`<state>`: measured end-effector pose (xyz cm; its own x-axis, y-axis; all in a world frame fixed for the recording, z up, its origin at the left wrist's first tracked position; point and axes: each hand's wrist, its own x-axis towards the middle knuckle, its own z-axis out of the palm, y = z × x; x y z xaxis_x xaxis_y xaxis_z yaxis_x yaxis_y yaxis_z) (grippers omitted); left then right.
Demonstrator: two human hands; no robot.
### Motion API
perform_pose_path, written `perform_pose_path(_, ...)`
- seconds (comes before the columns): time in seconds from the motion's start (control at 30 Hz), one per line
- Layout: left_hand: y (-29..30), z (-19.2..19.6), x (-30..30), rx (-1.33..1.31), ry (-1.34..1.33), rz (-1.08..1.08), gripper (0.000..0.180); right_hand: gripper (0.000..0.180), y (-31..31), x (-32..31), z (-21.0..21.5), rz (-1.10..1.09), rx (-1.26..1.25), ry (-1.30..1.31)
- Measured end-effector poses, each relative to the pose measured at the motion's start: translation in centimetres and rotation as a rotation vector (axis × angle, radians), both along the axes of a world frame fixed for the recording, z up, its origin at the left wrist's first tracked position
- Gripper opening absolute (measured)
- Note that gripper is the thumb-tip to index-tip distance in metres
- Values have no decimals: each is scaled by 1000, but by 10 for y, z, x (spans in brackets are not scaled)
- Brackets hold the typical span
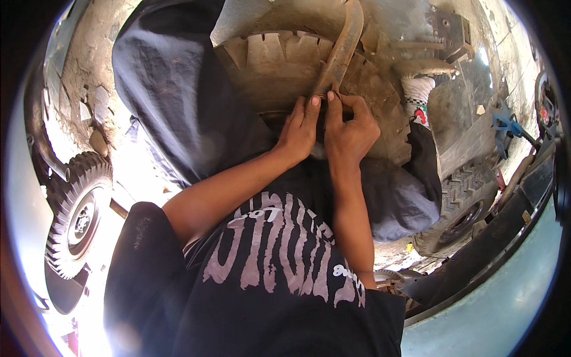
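Brown strip (pixel 344 50) is pinched by left hand (pixel 297 134) and right hand (pixel 351 131), its length slanted forward-right beyond them

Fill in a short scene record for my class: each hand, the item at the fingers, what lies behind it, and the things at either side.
Left hand: fingertips at the strip's lower end
Right hand: beside the left, fingertips at the same end; exact grip unclear
Item: long curved brown strip, material uncertain
Behind it: large, dusty, chunky-treaded tyre, between the person's legs
Person's left: wheel with a pale rim
Person's right: second treaded wheel; blue object farther up
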<state>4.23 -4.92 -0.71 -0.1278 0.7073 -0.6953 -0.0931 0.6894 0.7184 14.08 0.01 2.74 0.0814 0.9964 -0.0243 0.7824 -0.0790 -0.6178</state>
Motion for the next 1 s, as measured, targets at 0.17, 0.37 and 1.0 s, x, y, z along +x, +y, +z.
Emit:
perform_pose_path(0.17,-3,0,7,93,1,76,76,24,-26,11,-11,34,37,-177)
perform_pose_path(0.37,-3,-6,11,126,65,42,72,27,4,4,-25,41,174,-104)
perform_pose_path(1.0,-5,-8,13,157,106,31,69,27,-14,13,-21,144,280,-174)
